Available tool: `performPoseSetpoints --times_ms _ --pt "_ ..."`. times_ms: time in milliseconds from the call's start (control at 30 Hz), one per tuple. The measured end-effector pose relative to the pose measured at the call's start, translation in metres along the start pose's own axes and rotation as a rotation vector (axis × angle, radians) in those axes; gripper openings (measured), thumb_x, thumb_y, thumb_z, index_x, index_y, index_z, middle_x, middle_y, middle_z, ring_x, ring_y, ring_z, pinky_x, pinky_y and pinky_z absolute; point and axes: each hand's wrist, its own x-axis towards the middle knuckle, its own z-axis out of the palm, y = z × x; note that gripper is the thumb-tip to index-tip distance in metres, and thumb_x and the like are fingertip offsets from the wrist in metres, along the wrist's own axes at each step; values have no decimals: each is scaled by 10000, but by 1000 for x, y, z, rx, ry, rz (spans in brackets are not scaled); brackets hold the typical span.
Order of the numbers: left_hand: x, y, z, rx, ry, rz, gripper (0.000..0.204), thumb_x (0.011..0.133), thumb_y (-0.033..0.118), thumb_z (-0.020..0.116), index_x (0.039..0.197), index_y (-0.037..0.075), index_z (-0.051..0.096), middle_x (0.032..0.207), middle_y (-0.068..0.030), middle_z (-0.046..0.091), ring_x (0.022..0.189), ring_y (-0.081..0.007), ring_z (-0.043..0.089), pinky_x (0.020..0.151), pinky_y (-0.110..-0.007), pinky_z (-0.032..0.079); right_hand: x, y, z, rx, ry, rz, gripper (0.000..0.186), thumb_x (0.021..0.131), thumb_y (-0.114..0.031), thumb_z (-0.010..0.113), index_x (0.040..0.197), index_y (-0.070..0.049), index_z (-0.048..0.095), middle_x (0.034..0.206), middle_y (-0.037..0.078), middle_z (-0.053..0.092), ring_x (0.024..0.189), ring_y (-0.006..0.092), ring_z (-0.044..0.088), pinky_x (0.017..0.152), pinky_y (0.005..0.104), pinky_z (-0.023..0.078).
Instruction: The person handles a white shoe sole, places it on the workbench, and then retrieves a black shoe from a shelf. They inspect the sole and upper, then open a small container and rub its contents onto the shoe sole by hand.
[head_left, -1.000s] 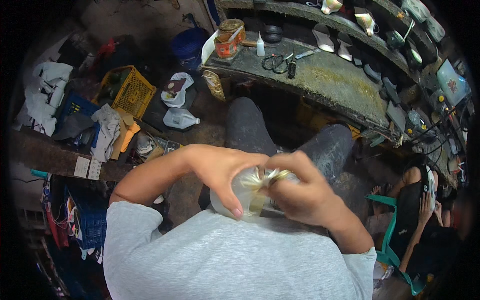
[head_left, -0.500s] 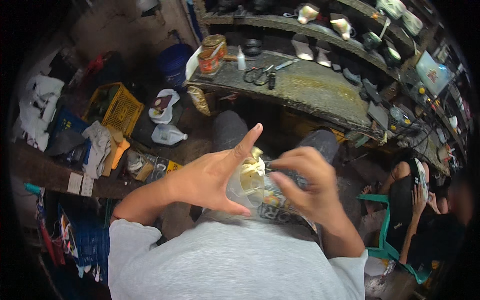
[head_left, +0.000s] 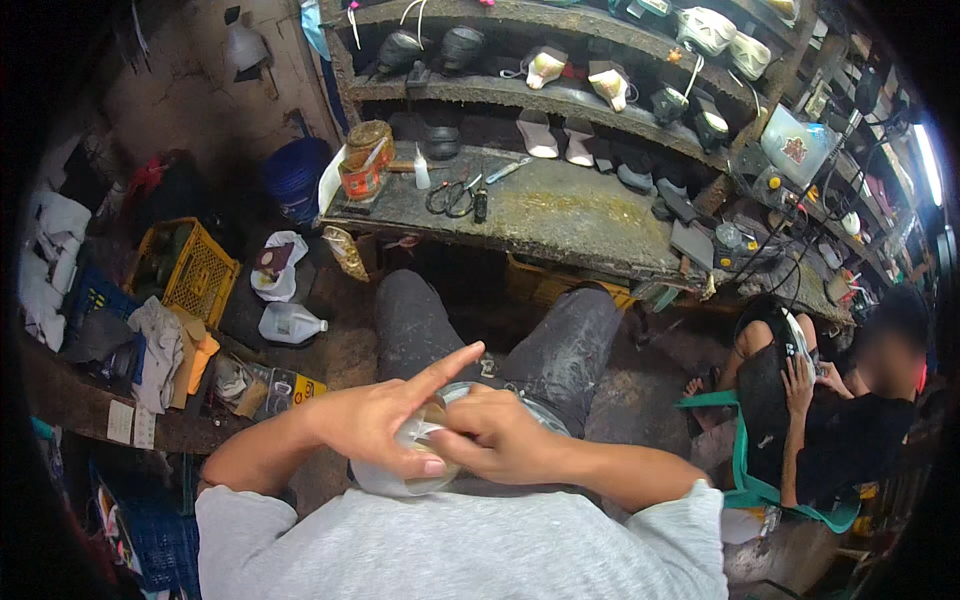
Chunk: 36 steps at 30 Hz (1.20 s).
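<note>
My left hand (head_left: 385,425) is curled round a clear plastic container (head_left: 415,432) over my lap. Its index finger points up and out, its thumb lies along the near side, and the other fingers are hidden. My right hand (head_left: 500,432) is closed at the container's mouth, thumb and fingers pressed together. A whitish bit shows by the right thumb; what the fingers hold is mostly covered. More clear plastic (head_left: 400,482) lies beneath both hands, against my grey shirt (head_left: 450,545).
Ahead stands a workbench (head_left: 570,215) with scissors (head_left: 452,198), a white bottle (head_left: 421,170) and a rusty tin (head_left: 365,175). Shoes fill the shelves (head_left: 470,95) above. A yellow crate (head_left: 205,270) and plastic jug (head_left: 290,323) sit left. Another person (head_left: 850,420) handles a shoe at right.
My right hand has come left and closed at the container's mouth. The left hand and container are lower and further left, and the pale strips inside are now mostly covered. The view has shifted.
</note>
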Motion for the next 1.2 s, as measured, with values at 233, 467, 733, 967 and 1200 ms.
performPoseSetpoints --times_ms 233,467,733,967,1200 --pt "-27 -9 5 -187 218 301 1328 812 803 631 1616 32 -94 1263 -278 625 1003 -266 667 893 -389 518 -66 -60 -144 -67 145 346 216 891 -91 706 696 -1 684 638 63 613 603 149 567 561 307 440" --pt "29 -3 6 -116 280 354 1258 819 923 283 1607 33 -128 1126 -230 691 921 -274 687 838 -382 512 -20 -47 -91 -186 40 61 277 751 -75 850 1014 -47 768 863 75 681 743 206 633 647 308 479" --pt "12 4 10 14 322 27 1327 748 955 280 1607 20 -106 1222 -305 646 1087 -366 686 942 -430 531 19 -10 2 -472 -391 39 172 766 -171 745 845 -31 682 806 120 674 657 292 686 572 439 558" --pt "-4 -1 16 137 161 -15 1476 668 857 702 1611 40 -86 1129 -327 676 1009 -446 706 891 -467 566 15 0 26 -415 -506 -36 184 770 -190 703 751 -9 679 744 173 691 625 314 694 576 449 567" --pt "8 4 16 133 -4 146 1436 638 542 887 1626 66 -40 858 -229 703 679 -375 698 664 -404 557 1 -20 -37 -99 -580 208 303 946 -259 640 736 -40 640 579 143 601 533 341 635 541 456 518"
